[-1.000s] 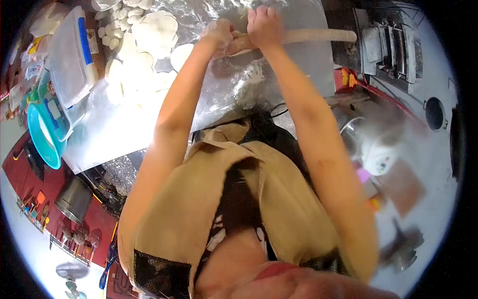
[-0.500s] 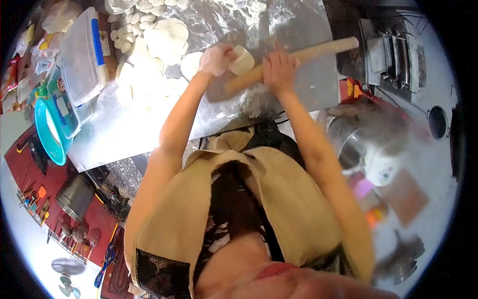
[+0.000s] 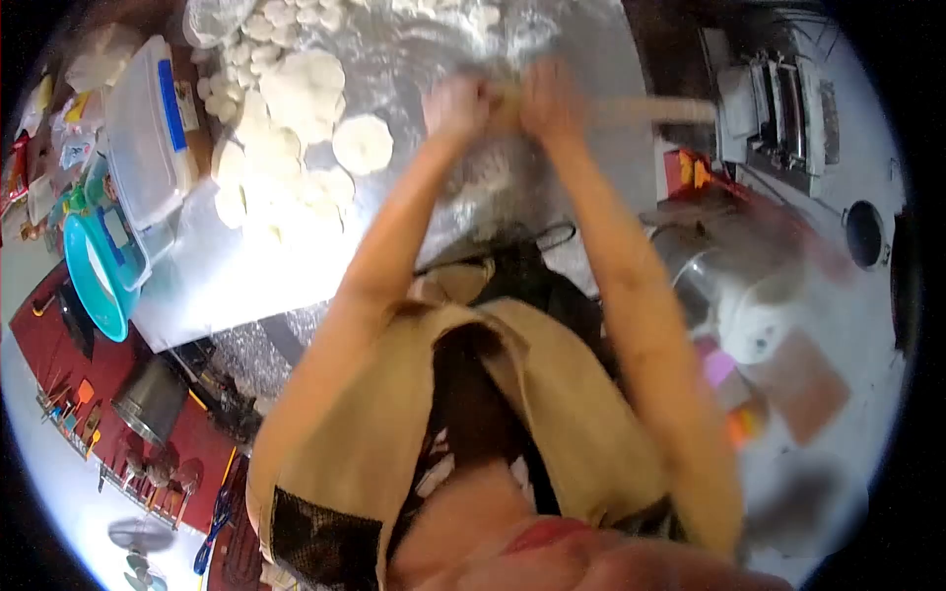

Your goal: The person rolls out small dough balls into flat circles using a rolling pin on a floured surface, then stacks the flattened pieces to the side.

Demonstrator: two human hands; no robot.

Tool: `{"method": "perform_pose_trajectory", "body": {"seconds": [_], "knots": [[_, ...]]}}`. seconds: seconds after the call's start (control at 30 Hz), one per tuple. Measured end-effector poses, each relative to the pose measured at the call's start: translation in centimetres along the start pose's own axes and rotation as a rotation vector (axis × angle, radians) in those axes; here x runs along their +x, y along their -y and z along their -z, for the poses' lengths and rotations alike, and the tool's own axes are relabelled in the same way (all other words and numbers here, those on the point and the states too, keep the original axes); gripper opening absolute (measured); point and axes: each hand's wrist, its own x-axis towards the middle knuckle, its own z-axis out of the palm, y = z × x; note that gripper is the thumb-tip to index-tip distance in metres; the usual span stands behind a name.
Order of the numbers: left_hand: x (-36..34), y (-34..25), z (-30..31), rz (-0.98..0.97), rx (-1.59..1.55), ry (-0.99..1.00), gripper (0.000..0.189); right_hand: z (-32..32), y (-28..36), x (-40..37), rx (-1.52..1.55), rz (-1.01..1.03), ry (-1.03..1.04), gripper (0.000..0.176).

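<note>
Both hands are over the floured metal table, smeared by motion. My left hand is closed near the left end of the wooden rolling pin; whether it grips the pin or dough is too blurred to tell. Wrapped over the pin, my right hand leaves the pin's right end sticking out beyond it. A small pale patch, perhaps dough, shows between the hands. Left of them lies a flat round of dough, beside a heap of overlapping dough rounds. Small dough pieces lie farther back.
At the left stand a clear plastic box with a blue clip and a turquoise basin. Metal equipment is at the right. Below it are a blurred metal pot and a white container. A metal pot is lower left.
The rolling pin has turned from slanted to nearly level. My left hand has moved right and my right hand slightly up, bringing them closer together. The view has shifted slightly.
</note>
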Motion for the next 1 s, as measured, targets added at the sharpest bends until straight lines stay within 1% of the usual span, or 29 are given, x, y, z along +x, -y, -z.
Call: {"method": "perform_pose_trajectory", "body": {"seconds": [0.03,0.07,0.13,0.17,0.2,0.23,0.27,0.3,0.33,0.37,0.4,0.43,0.47,0.5,0.53,0.57,0.6,0.63,0.67,0.7,0.73,0.77,0.8,0.87,0.9,0.97,1.0], "knots": [[1.1,0.0,1.0,0.025,-0.015,0.166,0.035,0.3,0.1,2.3,0.118,0.05,-0.026,0.025],[1.3,0.3,1.4,0.019,-0.018,0.152,0.035,0.6,0.1,2.5,0.115,0.06,-0.037,0.025],[1.0,1.5,1.4,-0.027,-0.032,0.104,0.034,1.3,0.1,0.8,-0.086,0.151,0.202,0.027],[-0.4,2.8,1.0,-0.021,-0.036,0.11,0.034,1.7,0.3,-1.6,-0.088,0.15,0.211,0.027],[-2.4,4.1,0.3,0.018,-0.107,0.112,0.031,2.2,0.6,-4.5,-0.083,0.205,0.014,0.024],[-3.2,4.3,0.2,0.05,-0.179,0.102,0.029,2.5,0.7,-5.2,-0.078,0.266,-0.193,0.022],[-3.5,4.0,-0.5,-0.023,-0.118,0.036,0.024,1.8,0.6,-3.6,-0.079,0.267,-0.187,0.022],[-3.3,2.8,0.1,-0.01,-0.118,0.056,0.024,1.0,1.2,-1.4,-0.039,0.126,-0.099,0.024],[-1.6,0.8,2.1,0.017,-0.011,0.119,0.024,-0.1,1.6,0.4,0.003,-0.012,-0.022,0.027],[0.3,-0.3,3.2,0.034,0.096,0.168,0.024,-1.1,1.5,1.8,0.005,-0.012,-0.031,0.027],[1.6,0.7,3.0,0.028,0.096,0.162,0.024,-1.8,1.4,3.2,-0.038,0.048,-0.007,0.027],[3.0,2.4,2.8,-0.098,0.05,0.2,0.024,-1.8,1.5,4.2,-0.083,0.108,0.012,0.028],[3.5,3.9,2.4,-0.223,0.001,0.243,0.024,-1.1,1.2,2.5,-0.087,0.108,0.005,0.028],[1.7,5.3,1.9,-0.222,-0.004,0.248,0.024,-0.3,0.3,-1.6,-0.144,0.229,-0.088,0.026],[-1.0,6.6,1.6,-0.139,-0.131,0.164,0.024,0.4,0.0,-4.3,-0.198,0.351,-0.179,0.024],[-2.0,7.1,1.5,-0.057,-0.256,0.072,0.024,0.6,0.2,-5.0,-0.199,0.355,-0.179,0.024],[-1.4,6.6,1.5,-0.055,-0.259,0.07,0.024,0.6,0.4,-5.3,-0.183,0.297,-0.165,0.024],[-1.3,5.9,1.3,-0.035,-0.166,0.119,0.023,0.3,0.7,-5.9,-0.165,0.235,-0.139,0.023],[-1.9,5.3,1.1,-0.009,-0.072,0.176,0.023,-1.2,0.9,-3.4,-0.159,0.219,-0.026,0.023],[-1.0,4.7,1.3,-0.002,-0.07,0.179,0.023,-3.1,1.2,0.5,-0.151,0.205,0.071,0.024],[1.0,4.0,1.5,-0.059,-0.004,0.111,0.024,-4.3,1.4,2.3,-0.149,0.207,0.067,0.024],[2.1,3.6,1.9,-0.12,0.063,0.041,0.025,-5.1,1.8,3.8,-0.106,0.177,-0.02,0.025],[1.8,3.8,2.7,-0.131,0.071,0.034,0.025,-5.2,2.2,4.9,-0.061,0.144,-0.115,0.026],[-0.4,5.1,4.1,0.113,-0.226,0.039,0.027,-2.4,1.6,0.1,-0.093,0.109,0.155,0.023],[-1.5,6.4,3.3,0.113,-0.23,0.034,0.027,-1.2,1.8,-2.4,-0.096,0.115,0.154,0.023],[-3.4,9.1,0.2,0.005,-0.411,0.09,0.029,0.0,1.8,-5.9,-0.072,0.27,-0.175,0.021],[-3.2,6.9,1.9,-0.077,-0.129,0.134,0.03,-0.6,2.8,-4.1,-0.207,0.264,-0.309,0.017]]}}
